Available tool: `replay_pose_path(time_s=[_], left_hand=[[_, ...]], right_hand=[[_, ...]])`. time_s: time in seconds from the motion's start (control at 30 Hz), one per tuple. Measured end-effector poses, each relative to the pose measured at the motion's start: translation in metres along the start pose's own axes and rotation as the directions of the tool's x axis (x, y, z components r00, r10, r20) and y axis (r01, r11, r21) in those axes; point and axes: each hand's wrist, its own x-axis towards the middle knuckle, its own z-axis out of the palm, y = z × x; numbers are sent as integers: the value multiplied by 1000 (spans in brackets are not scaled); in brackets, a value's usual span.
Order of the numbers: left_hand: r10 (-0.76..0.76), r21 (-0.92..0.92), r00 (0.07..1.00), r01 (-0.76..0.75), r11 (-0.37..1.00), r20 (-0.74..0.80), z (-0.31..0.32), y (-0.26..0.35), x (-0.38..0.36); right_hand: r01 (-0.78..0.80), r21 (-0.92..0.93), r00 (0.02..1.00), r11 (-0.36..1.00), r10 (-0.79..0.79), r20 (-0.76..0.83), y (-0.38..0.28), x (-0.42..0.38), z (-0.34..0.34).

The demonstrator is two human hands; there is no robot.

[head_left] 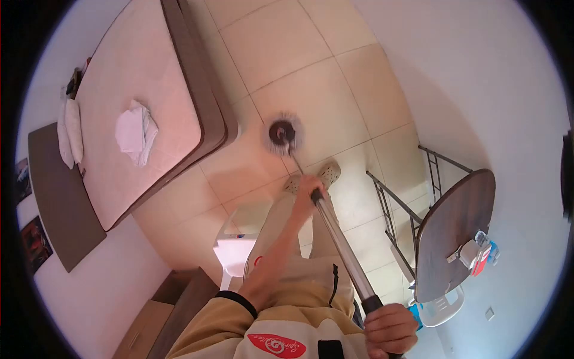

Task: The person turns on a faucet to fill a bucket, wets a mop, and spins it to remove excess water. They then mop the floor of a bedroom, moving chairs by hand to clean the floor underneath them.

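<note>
A spin mop with a silver pole [344,245] runs diagonally down to the tiled floor. Its round dark head [281,133] rests there, with a pale fringe smeared by motion. My left hand [310,188] is wrapped round the lower part of the pole, at a dark collar above my shoes [329,172]. Higher up, close to my body, my right hand [390,330] grips the pole's upper end just past a black sleeve.
A bed [137,66] with folded white cloth [136,133] fills the left. On the right, a brown round-edged table [445,227] with folding legs stands by the wall, bearing small items. A white plastic chair [445,308] is beside it; a white stool-like piece [235,250] is near my left leg.
</note>
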Motion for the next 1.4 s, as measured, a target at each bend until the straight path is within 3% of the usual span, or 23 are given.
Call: replay_pose_path(time_s=[0.07,0.1,0.17,0.3,0.37,0.43,0.5,0.57,0.63,0.7,0.77,0.8,0.83,0.9,0.93,1.0,1.07,1.17,1.33,1.4], left_hand=[[13,36,984,-7,999,-179,-5,-14,40],[13,51,981,-4,999,-192,-7,-18,57],[42,69,976,-28,997,-215,-14,-22,97],[40,91,980,-23,996,-193,-13,-28,93],[-93,109,967,121,987,-235,-7,-16,53],[-80,14,973,85,996,-218,5,-51,-9],[-173,144,972,196,970,-159,-10,-24,-44],[-164,186,969,199,962,-186,-11,-24,-59],[-162,155,972,189,970,-171,8,-18,-51],[-157,118,978,174,978,-140,33,1,-28],[-62,72,998,64,995,-29,88,26,7],[-3,-1,1000,3,1000,3,120,41,28],[55,-73,998,-53,996,27,154,56,51],[167,-226,964,-119,967,207,209,81,101],[254,-278,942,-190,942,217,235,92,123],[259,-267,927,-186,946,271,291,91,157],[225,-275,933,-147,950,280,312,105,175],[192,-154,897,-142,978,398,308,112,177],[114,-24,948,-112,993,297,250,115,131],[45,51,957,-62,997,288,213,111,99]], right_hand=[[-24,-74,997,997,29,65,24,-8,-6],[-43,-109,994,993,54,98,33,-11,-7],[-88,-148,956,985,42,-290,67,-7,5],[-50,-72,973,996,33,-228,77,24,-12],[-101,43,985,994,106,-134,56,26,-15],[-115,137,988,984,127,-83,46,20,-15],[-156,175,973,972,182,-143,45,12,-8],[-318,223,944,921,331,-20,43,11,-18],[-318,186,940,930,334,-65,42,13,-33],[-243,118,948,963,262,-181,24,40,-50],[-90,-118,938,989,44,-345,-2,39,-76],[-101,-111,975,989,76,-209,-20,45,-102],[-67,-194,984,979,33,-173,-34,53,-115],[9,-346,969,938,-94,-230,-41,58,-132],[10,-349,970,937,-95,-226,-38,57,-140],[5,-615,902,789,-269,-338,-20,53,-156],[42,-602,892,797,-302,-337,0,52,-165],[43,-550,891,834,-281,-356,-7,53,-177],[-1,-421,896,907,-186,-403,-38,72,-182],[-46,-281,897,959,-84,-433,-42,77,-177]])
